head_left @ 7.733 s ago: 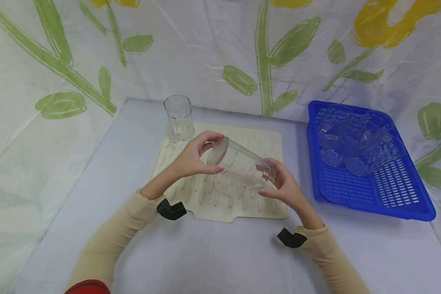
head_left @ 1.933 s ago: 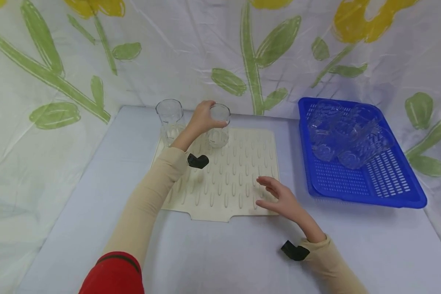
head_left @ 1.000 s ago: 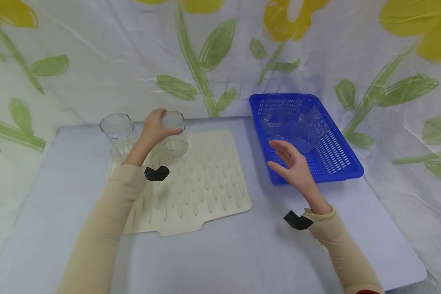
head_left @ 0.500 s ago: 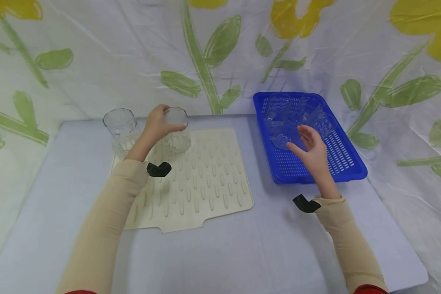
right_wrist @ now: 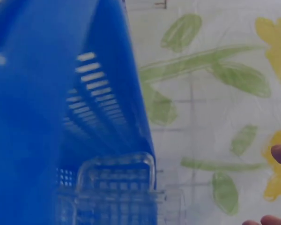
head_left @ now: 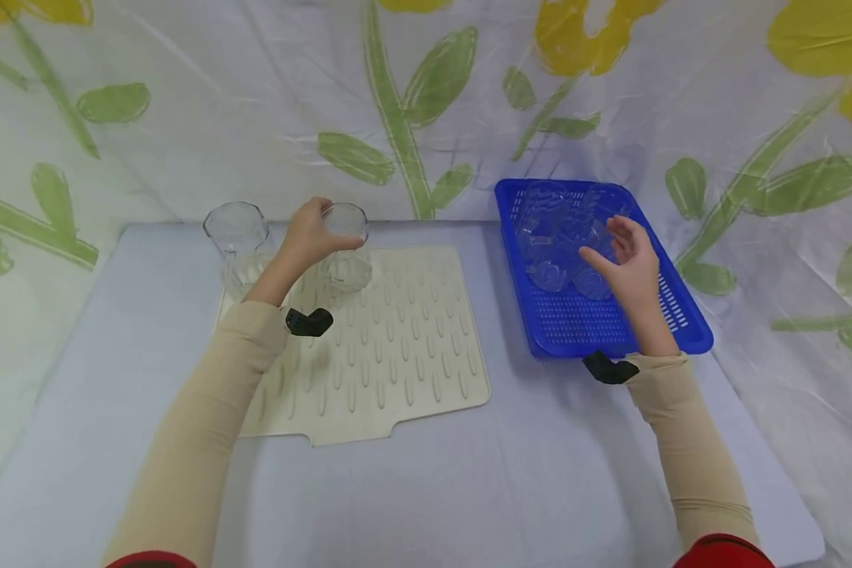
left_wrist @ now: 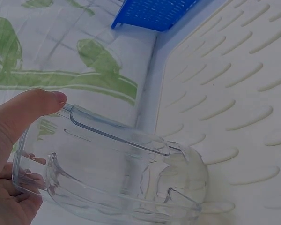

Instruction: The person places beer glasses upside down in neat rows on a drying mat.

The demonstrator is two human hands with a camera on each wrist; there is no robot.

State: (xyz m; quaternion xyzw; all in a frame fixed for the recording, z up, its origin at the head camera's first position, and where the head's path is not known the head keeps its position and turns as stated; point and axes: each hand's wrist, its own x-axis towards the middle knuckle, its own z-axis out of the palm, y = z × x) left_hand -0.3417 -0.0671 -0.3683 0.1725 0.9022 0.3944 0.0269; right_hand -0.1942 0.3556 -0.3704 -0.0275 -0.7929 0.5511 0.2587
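With my left hand point(head_left: 308, 237) I grip a clear glass mug point(head_left: 348, 272) near its rim, thumb on one side and fingers round the other. The mug stands upright on the cream ridged drying mat point(head_left: 397, 347), near its back edge; the left wrist view shows its base right at the ridges. A second clear glass mug point(head_left: 236, 229) stands to the left, partly behind the left hand and wrist. My right hand point(head_left: 632, 264) hovers over the blue basket point(head_left: 539, 347), fingers loosely bent and thumb apart, holding nothing. Several clear glass mugs point(head_left: 547, 272) lie in the basket beneath it.
The mat and basket sit on a table with a pale cloth point(head_left: 426, 505). Behind them hangs a white curtain point(head_left: 255, 102) printed with green leaves and yellow flowers. Slotted sides of the basket and a mug handle point(right_wrist: 117, 161) appear in the right wrist view.
The mug earlier held by both hands was stood on the mat, beside the other one. My right hand let go of it and moved right, over the basket; my left stays at its rim.
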